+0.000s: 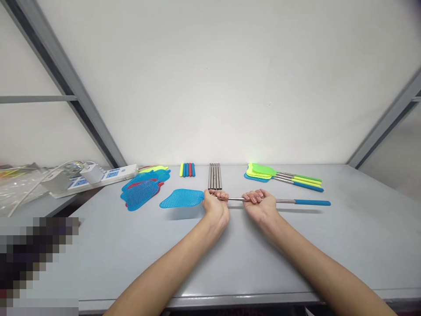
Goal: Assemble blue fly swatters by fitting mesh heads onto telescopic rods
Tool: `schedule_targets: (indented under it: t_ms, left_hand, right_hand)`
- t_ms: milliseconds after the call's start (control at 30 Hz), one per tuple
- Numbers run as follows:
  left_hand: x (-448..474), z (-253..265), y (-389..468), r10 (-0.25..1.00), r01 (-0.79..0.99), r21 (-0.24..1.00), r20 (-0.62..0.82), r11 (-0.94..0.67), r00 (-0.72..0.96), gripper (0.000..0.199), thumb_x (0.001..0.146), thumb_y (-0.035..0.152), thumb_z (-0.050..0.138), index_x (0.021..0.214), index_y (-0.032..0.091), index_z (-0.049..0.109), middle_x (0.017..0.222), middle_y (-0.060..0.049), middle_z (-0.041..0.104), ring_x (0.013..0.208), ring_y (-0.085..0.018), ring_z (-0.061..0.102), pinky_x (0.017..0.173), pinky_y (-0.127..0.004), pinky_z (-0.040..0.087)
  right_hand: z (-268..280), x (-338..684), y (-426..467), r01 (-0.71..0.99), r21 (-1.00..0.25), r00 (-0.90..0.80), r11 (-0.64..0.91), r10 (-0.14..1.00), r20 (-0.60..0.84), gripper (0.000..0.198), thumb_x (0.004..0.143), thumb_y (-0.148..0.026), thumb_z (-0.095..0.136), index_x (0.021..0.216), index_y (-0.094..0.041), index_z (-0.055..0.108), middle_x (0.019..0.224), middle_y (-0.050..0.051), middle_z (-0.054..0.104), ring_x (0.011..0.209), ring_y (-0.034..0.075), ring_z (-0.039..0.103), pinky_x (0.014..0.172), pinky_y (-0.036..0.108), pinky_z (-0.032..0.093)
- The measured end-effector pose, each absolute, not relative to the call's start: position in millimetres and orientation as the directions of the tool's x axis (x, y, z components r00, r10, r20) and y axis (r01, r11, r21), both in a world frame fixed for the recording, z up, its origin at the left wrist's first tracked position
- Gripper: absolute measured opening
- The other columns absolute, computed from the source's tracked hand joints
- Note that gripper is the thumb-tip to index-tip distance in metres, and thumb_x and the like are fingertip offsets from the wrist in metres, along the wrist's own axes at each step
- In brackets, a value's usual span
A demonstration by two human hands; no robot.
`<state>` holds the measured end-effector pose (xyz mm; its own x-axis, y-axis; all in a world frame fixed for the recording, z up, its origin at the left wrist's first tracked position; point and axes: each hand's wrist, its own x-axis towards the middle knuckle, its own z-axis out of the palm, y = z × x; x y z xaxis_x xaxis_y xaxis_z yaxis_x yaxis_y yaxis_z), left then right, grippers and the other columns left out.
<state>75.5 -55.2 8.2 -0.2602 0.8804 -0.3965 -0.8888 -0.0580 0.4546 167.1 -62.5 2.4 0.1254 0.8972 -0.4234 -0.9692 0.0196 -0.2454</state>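
Note:
A fly swatter with a blue mesh head (pixel 183 199), a thin metal rod and a blue grip (pixel 312 202) is held level just above the table, its head toward the left. My left hand (pixel 217 206) is closed round the rod close to the head. Farther along the rod, my right hand (pixel 260 204) is closed on it, palm up. Behind my left hand lies a row of several metal tubes (pixel 215 176). Short coloured grips (pixel 187 170) in yellow, blue and red lie left of the tubes.
Loose swatter heads (pixel 142 195), mostly blue with some red and yellow, are piled at left. Whole swatters (pixel 289 177) with green, yellow and blue parts are stacked at right. A power strip (pixel 112 175) with plugs and cables lies by the left edge of the grey table (pixel 210 263).

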Motion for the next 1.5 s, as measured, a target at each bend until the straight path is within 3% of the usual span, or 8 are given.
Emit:
schedule_targets:
  t_ms: [200,367,500,633,733,900,1167,1500]
  left_hand:
    - [70,13,-53,0.871,-0.892,0.453,-0.444,0.016,-0.209,0.029,0.086,0.025,0.024,0.058,0.018,0.030,0.044,0.006,0.027,0.035,-0.006,0.031,0.039,-0.017,0.030]
    - [69,17,-54,0.852,-0.880,0.470,-0.487,0.071,-0.191,0.037,0.084,0.046,0.025,0.065,0.017,0.038,0.052,0.002,0.038,0.042,-0.009,0.042,0.047,-0.024,0.042]
    - [69,15,-51,0.804,-0.859,0.508,-0.535,0.059,-0.261,0.032,0.082,0.049,0.028,0.078,0.018,0.036,0.063,0.000,0.046,0.050,-0.013,0.052,0.054,-0.029,0.045]
    - [67,11,-46,0.832,-0.803,0.594,-0.421,-0.047,-0.361,0.024,0.086,0.038,0.029,0.083,0.019,0.043,0.073,-0.001,0.055,0.056,-0.010,0.056,0.059,-0.023,0.043]
    - [69,9,-46,0.876,-0.769,0.631,-0.308,-0.104,-0.372,0.028,0.087,0.033,0.028,0.079,0.016,0.049,0.068,-0.002,0.058,0.053,-0.009,0.055,0.055,-0.020,0.040]
    - [75,7,-54,0.878,-0.778,0.609,-0.275,-0.155,-0.391,0.028,0.089,0.029,0.023,0.070,0.018,0.040,0.045,0.004,0.046,0.040,-0.009,0.047,0.050,-0.020,0.039]
    - [79,-2,-56,0.859,-0.824,0.545,-0.340,-0.153,-0.384,0.033,0.087,0.028,0.024,0.056,0.018,0.031,0.036,0.010,0.024,0.028,-0.005,0.025,0.039,-0.019,0.029]
    - [79,-13,-57,0.809,-0.841,0.523,-0.430,-0.139,-0.401,0.035,0.086,0.027,0.025,0.053,0.019,0.026,0.036,0.009,0.022,0.027,-0.005,0.026,0.038,-0.020,0.028]
  right_hand:
    - [2,169,-57,-0.976,-0.217,0.098,0.000,0.892,-0.441,0.025,0.075,-0.011,0.025,0.052,-0.018,0.016,0.032,-0.008,0.021,0.027,0.006,0.022,0.036,0.019,0.024]
    - [5,173,-56,-0.979,-0.203,0.075,-0.018,0.895,-0.440,0.025,0.078,-0.012,0.021,0.055,-0.018,0.016,0.036,-0.008,0.019,0.028,0.006,0.022,0.036,0.020,0.026]
    - [8,178,-56,-0.979,-0.204,0.060,-0.028,0.909,-0.413,0.024,0.079,-0.017,0.021,0.056,-0.018,0.016,0.040,-0.008,0.020,0.030,0.005,0.025,0.036,0.019,0.028]
    - [11,183,-55,-0.974,-0.225,0.052,-0.039,0.920,-0.388,0.023,0.078,-0.020,0.024,0.056,-0.019,0.017,0.043,-0.006,0.026,0.034,0.007,0.029,0.035,0.019,0.028]
    - [10,182,-53,-0.968,-0.249,0.080,-0.018,0.923,-0.377,0.024,0.076,-0.016,0.024,0.055,-0.019,0.015,0.041,-0.006,0.023,0.032,0.007,0.026,0.034,0.019,0.026]
    - [0,174,-56,-0.955,-0.288,0.179,0.072,0.914,-0.363,0.026,0.071,-0.011,0.025,0.050,-0.018,0.012,0.035,-0.006,0.018,0.029,0.006,0.020,0.032,0.020,0.018]
    - [-1,167,-64,-0.937,-0.325,0.239,0.128,0.912,-0.332,0.028,0.073,-0.013,0.026,0.049,-0.018,0.011,0.033,-0.007,0.017,0.028,0.006,0.016,0.032,0.021,0.014]
    - [-8,157,-69,-0.926,-0.337,0.284,0.170,0.902,-0.326,0.030,0.077,-0.020,0.029,0.051,-0.018,0.012,0.034,-0.009,0.016,0.028,0.006,0.014,0.032,0.021,0.012]
